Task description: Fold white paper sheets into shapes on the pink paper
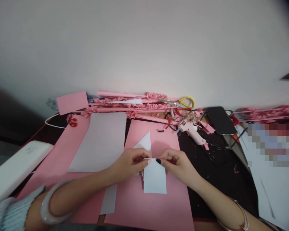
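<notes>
My left hand [136,160] pinches the upper left corner of a small white paper piece [155,179] between thumb and fingers. At the same top edge, my right hand [174,163] is closed on the paper's right corner, its dark thumbnail showing. The piece hangs over a large pink sheet [144,208]; a darker shape shows behind its left edge, too hidden to name. Just behind my left hand, a pointed white paper piece [145,141] lies on the pink sheet. A larger white sheet [103,141] is to the left, and a white strip [109,200] lies nearer me.
Pink paper-wrapped sticks [125,109] lie along the wall with yellow-handled scissors [175,103]. A pink glue gun [191,130], cables and a black phone [221,120] are at the back right. A white box-like device [21,166] stands left, white paper [274,192] right.
</notes>
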Tool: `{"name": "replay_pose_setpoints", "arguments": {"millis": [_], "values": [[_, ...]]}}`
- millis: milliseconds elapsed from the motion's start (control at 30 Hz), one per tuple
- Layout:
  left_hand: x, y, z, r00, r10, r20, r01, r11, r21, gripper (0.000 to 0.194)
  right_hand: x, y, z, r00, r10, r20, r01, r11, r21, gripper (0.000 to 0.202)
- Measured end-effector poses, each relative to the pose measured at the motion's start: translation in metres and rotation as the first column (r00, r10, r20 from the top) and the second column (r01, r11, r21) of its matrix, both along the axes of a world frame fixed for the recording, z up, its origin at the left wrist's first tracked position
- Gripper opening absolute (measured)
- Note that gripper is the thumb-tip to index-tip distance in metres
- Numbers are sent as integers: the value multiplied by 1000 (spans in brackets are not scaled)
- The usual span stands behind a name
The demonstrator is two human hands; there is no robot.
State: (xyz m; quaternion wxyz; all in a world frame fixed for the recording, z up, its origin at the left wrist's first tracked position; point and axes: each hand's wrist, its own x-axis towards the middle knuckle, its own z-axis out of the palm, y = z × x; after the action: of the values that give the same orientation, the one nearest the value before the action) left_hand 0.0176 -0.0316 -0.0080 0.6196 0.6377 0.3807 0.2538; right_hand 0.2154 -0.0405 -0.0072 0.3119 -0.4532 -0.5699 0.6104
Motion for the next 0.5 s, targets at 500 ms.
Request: {"name": "replay_pose_setpoints", "arguments": {"millis": [500], "values": [[-7,8,3,994,103,-31,-104,994,-37,25,23,12,10,997,-67,37,64,995,79,25]]}}
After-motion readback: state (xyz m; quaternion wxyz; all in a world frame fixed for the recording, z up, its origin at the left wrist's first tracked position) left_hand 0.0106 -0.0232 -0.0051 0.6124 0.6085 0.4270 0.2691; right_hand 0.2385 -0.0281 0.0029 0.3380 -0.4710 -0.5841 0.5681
